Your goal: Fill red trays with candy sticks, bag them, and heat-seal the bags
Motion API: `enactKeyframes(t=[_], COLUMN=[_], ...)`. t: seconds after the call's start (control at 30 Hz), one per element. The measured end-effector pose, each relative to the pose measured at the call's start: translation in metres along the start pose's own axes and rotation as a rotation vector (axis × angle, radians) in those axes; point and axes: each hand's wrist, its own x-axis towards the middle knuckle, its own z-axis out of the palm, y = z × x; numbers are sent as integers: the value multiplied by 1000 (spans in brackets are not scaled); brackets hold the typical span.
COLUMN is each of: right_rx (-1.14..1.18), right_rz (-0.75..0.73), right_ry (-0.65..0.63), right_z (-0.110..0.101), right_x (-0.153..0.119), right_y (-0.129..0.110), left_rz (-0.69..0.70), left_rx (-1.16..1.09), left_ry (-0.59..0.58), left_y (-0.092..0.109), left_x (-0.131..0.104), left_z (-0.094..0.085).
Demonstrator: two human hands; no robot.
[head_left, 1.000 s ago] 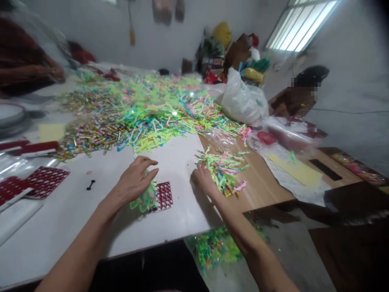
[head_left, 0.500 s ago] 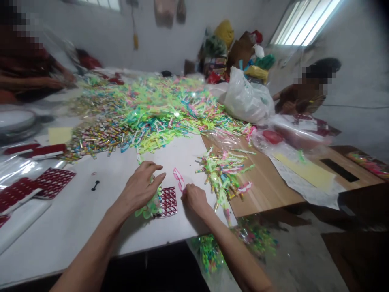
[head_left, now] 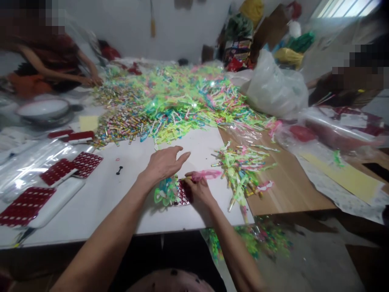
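My left hand (head_left: 165,162) hovers above the white tabletop with its thumb and fingers apart, nothing between them. Below it lies a dark red perforated plate (head_left: 184,194), its left side covered by green and clear plastic pieces (head_left: 165,192). Over the plate's upper right part, my right hand (head_left: 198,187) pinches a small item with a pink plastic strip (head_left: 208,174) that sticks out to the right. The fingertips are slightly blurred. Right of my hands, a small pile of striped sticks with green and white pieces (head_left: 240,170) rests across the table's joint.
A large heap of green pieces (head_left: 176,93) fills the back, beside many short sticks (head_left: 124,121). More red perforated plates (head_left: 27,205) lie at left. A white plastic bag (head_left: 275,87) stands at back right. One person (head_left: 57,61) sits at left, another (head_left: 349,87) at right.
The view has shifted to the right and down relative to the table's contents. My right hand has moved onto the plate, and the pink strip has gone from lying on the table to sticking out from its fingers.
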Motion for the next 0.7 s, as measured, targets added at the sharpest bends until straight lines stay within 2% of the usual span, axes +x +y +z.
enactKeyframes(t=[0.1, 0.27, 0.37, 0.47, 0.6, 0.7], right_rx=[6, -346, -418, -432, -451, -310], right_rz=[-32, 42, -22, -111, -112, -222], right_ry=[-44, -142, -178, -273, -199, -337], right_z=[4, 3, -1, -1, 3, -19], right_x=[8, 21, 28, 31, 28, 35], right_y=[-5, -28, -33, -27, -17, 0], left_rz=[16, 56, 32, 38, 58, 51], left_rx=[-14, -6, 86, 159, 210, 196], left_ry=[8, -46, -65, -89, -75, -57], left_y=[3, 2, 1, 0, 1, 0], left_x=[-3, -4, -1, 3, 3, 2], left_z=[1, -2, -1, 1, 3, 3])
